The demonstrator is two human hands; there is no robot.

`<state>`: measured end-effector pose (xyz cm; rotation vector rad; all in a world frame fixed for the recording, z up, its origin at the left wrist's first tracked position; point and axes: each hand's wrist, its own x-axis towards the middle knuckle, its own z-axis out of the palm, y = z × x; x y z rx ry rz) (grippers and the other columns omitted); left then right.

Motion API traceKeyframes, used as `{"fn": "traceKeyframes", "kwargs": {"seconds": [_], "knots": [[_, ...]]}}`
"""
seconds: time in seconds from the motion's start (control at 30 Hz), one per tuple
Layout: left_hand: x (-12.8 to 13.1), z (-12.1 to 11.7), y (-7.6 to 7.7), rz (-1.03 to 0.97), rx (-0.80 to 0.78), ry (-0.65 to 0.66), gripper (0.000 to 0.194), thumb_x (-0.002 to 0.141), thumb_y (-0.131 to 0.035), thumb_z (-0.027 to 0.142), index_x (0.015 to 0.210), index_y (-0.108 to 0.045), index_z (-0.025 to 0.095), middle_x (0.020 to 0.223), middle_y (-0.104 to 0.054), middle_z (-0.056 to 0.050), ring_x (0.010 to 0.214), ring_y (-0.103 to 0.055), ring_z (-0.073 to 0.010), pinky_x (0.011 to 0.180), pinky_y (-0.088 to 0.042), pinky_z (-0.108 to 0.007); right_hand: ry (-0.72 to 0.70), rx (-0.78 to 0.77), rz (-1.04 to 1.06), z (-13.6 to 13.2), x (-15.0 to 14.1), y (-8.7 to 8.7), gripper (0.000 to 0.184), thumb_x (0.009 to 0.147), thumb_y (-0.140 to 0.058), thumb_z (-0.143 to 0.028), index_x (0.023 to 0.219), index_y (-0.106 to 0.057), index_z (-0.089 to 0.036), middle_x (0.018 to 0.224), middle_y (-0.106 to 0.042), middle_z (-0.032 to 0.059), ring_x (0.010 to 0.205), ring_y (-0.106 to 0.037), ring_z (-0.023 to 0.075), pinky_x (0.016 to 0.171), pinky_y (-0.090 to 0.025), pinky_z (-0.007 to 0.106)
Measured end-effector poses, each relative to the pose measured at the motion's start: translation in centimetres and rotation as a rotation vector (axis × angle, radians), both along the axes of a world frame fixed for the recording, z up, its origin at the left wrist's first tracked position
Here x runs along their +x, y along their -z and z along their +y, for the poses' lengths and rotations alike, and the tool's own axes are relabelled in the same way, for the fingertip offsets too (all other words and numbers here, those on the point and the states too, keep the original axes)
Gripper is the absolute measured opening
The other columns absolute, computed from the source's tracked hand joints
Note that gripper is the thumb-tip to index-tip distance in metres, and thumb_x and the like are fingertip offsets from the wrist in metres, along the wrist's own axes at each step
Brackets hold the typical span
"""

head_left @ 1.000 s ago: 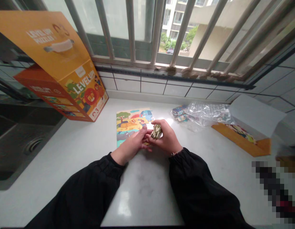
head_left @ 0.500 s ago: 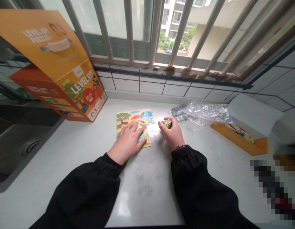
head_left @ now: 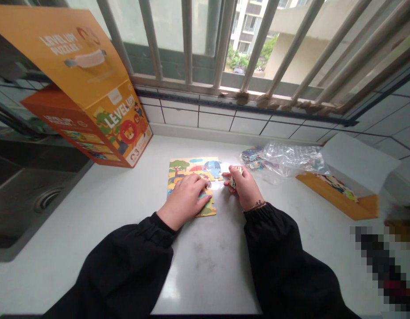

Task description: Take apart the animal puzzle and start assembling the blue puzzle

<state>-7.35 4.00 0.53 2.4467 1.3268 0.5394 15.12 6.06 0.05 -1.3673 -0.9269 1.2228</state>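
Here, puzzle (head_left: 205,169): it lies flat on the counter (head_left: 205,274), directly under the left hand and to the left of the right hand. Its tree and elephant show beyond the left fingers, and its right edge is uneven.
Left hand (head_left: 187,192): it is laid palm down over the middle of the puzzle, fingers together, the thumb somewhat apart; its grip is released.
Right hand (head_left: 245,188): it is curled around a bundle of pieces (head_left: 236,177), just beside the puzzle's right edge. Whether its fingertips touch this edge, I cannot tell.
Bracelet (head_left: 258,205): it sits on the right wrist, at the end of the black sleeve.
Loose pieces (head_left: 253,158): they lie near the right hand, a little beyond it.
Bag (head_left: 288,155): clear and crumpled, farther to the right of these pieces.
Tray (head_left: 362,210): orange, with more pieces inside, well to the right of the right hand.
Box (head_left: 121,124): it stands upright with its flap raised, beyond the left hand and to its left.
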Motion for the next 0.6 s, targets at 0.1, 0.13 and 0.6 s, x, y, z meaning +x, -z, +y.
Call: {"fn": "traceKeyframes", "kwargs": {"seconds": [0.1,0.13,0.6], "knots": [[0.2,0.3,1.1,-0.012,-0.007,-0.04,0.052,0.098,-0.074,0.038,0.146,-0.061,0.02,0.161,-0.058,-0.019,0.154,-0.051,-0.0382,0.131,-0.039,-0.062,0.015,-0.039,0.109,0.1,0.0,-0.2,0.051,0.085,-0.082,-0.064,0.107,-0.062,-0.023,0.1,-0.08,0.0094,0.065,-0.069,0.0149,0.043,-0.041,0.019],[0.2,0.5,1.4,-0.013,-0.017,-0.037,0.057,0.097,-0.075,0.038,0.149,-0.059,0.019,0.164,-0.055,-0.02,0.157,-0.048,-0.0378,0.133,-0.038,-0.06,0.023,-0.051,0.165,0.1,0.0,-0.3,0.049,0.085,-0.082,-0.062,0.107,-0.062,-0.023,0.1,-0.081,0.0097,0.064,-0.068,0.0143,0.044,-0.041,0.019],[0.5,0.2,1.3,-0.066,-0.033,0.013,0.061,0.095,-0.079,0.041,0.148,-0.058,0.019,0.163,-0.057,-0.02,0.158,-0.048,-0.0368,0.134,-0.039,-0.059,-0.167,-0.107,0.423,-0.7,-0.4,-1.3,0.049,0.081,-0.089,-0.058,0.11,-0.07,-0.024,0.087,-0.065,-0.0042,0.065,-0.063,0.0101,0.054,-0.049,0.02]]}}
